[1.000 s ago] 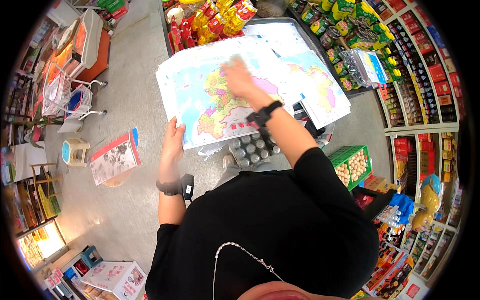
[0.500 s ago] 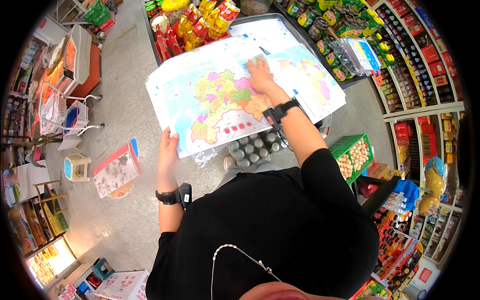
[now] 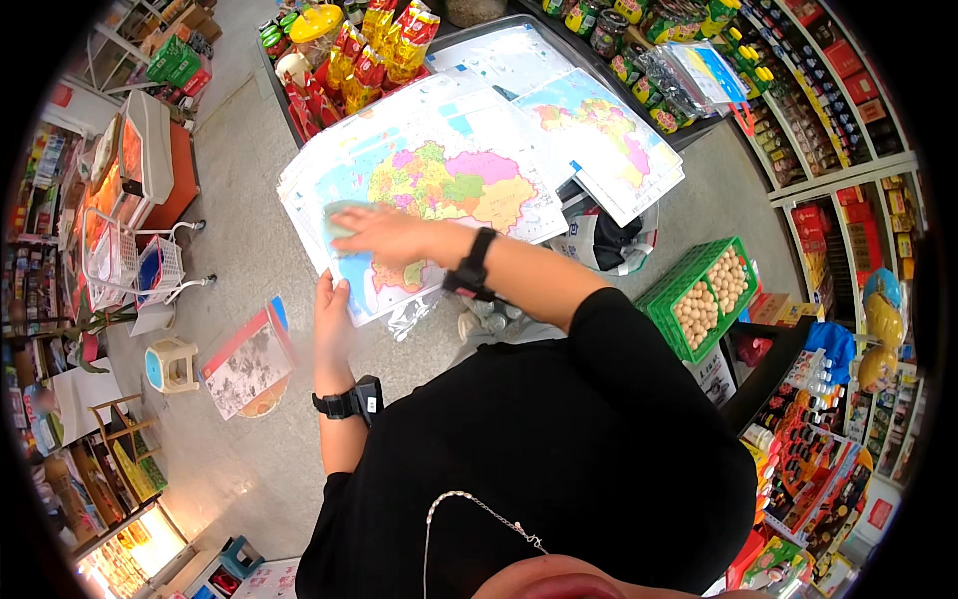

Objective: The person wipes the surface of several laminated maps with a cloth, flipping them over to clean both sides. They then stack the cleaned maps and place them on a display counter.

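A colourful printed map (image 3: pixel 469 190) lies on top of a stack of sheets, its near left part reaching past the stand's edge. At its near left corner my left hand (image 3: pixel 330 314) grips the edge, thumb on top. My right arm crosses over the sheet. My right hand (image 3: pixel 379 232) presses a pale green cloth (image 3: pixel 342 214) against the map's left part. Only some of the cloth shows past the fingers, and the hand hides some of the print. Beside it lies a second map (image 3: pixel 599 140), partly under the first.
Red and gold snack packets (image 3: pixel 404 45) border the sheets at the back left, jars (image 3: pixel 609 35) at the back right. A green crate of eggs (image 3: pixel 704 299) stands to my right. On the floor to my left are a small stool (image 3: pixel 172 365) and a white cart (image 3: pixel 135 260).
My right hand has swept left with the cloth, from the map's far right part to its left part. The two maps now lie farther apart. My left hand stays at the corner.
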A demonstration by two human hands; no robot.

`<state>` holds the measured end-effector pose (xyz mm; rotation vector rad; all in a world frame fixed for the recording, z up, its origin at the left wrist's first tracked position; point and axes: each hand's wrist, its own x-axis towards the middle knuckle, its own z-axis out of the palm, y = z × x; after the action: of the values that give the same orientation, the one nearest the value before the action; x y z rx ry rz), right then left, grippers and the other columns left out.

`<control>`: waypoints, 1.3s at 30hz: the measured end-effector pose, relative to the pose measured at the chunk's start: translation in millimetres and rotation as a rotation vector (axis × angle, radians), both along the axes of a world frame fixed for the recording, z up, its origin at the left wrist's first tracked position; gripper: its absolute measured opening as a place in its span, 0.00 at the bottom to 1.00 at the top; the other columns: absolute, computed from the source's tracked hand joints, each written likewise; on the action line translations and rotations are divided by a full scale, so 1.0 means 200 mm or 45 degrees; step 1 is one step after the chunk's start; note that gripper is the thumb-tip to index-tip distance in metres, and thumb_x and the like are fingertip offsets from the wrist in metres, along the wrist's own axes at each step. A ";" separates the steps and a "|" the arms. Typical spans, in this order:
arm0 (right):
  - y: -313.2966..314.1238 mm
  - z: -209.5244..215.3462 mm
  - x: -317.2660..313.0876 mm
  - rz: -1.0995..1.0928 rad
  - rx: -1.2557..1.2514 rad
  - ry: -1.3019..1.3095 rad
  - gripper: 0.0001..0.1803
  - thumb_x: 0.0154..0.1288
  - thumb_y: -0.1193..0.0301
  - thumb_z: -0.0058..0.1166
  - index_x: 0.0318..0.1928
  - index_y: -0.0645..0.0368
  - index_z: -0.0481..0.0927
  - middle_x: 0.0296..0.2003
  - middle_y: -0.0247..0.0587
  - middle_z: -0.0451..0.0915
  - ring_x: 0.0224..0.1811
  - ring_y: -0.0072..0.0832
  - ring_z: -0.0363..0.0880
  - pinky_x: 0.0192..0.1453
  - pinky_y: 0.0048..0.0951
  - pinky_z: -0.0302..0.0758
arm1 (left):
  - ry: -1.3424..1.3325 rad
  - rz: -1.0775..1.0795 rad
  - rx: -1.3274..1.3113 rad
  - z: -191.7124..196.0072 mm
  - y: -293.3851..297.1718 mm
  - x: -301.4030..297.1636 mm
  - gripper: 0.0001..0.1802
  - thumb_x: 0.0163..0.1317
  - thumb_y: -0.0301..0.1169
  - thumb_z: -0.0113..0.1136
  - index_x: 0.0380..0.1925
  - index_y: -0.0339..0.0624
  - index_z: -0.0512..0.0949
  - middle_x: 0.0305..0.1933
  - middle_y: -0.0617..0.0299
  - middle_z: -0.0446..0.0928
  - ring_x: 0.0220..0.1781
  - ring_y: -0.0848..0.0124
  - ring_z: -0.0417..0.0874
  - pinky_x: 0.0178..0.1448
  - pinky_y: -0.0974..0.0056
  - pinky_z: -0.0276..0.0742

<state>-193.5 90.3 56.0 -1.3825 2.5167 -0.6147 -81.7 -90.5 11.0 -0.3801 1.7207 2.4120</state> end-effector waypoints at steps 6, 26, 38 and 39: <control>0.76 -0.29 -0.12 -0.715 -0.097 0.196 0.28 0.60 0.77 0.45 0.63 0.47 0.67 0.70 0.52 0.51 0.73 0.45 0.47 0.70 0.55 0.53 | 0.021 0.038 0.044 0.00 0.00 0.02 0.19 0.70 0.26 0.40 0.60 0.35 0.59 0.56 0.53 0.72 0.54 0.67 0.77 0.56 0.61 0.77; 0.79 -0.19 0.36 -0.216 -0.326 0.168 0.37 0.45 0.87 0.46 0.58 0.46 0.72 0.68 0.42 0.59 0.71 0.41 0.53 0.69 0.51 0.56 | -0.074 -0.041 0.011 0.08 0.02 -0.01 0.20 0.71 0.28 0.39 0.61 0.34 0.58 0.58 0.51 0.70 0.56 0.65 0.77 0.57 0.59 0.77; 0.96 -0.12 0.40 -0.529 -0.023 0.117 0.36 0.51 0.84 0.42 0.64 0.50 0.65 0.69 0.47 0.54 0.72 0.45 0.50 0.67 0.60 0.54 | -0.077 0.077 0.035 0.12 0.06 0.02 0.22 0.73 0.35 0.40 0.61 0.32 0.58 0.57 0.51 0.71 0.55 0.65 0.77 0.57 0.60 0.77; 0.90 -0.10 0.40 -0.410 -0.008 0.134 0.35 0.52 0.83 0.43 0.63 0.50 0.66 0.69 0.47 0.55 0.73 0.44 0.50 0.68 0.60 0.54 | -0.069 0.085 0.094 0.14 0.07 0.03 0.24 0.73 0.37 0.40 0.61 0.32 0.58 0.57 0.50 0.70 0.56 0.65 0.76 0.57 0.60 0.77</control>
<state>-112.7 269.5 36.5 -1.0423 2.8513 -0.6190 -76.4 -76.6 38.7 -0.4959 1.6167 2.4791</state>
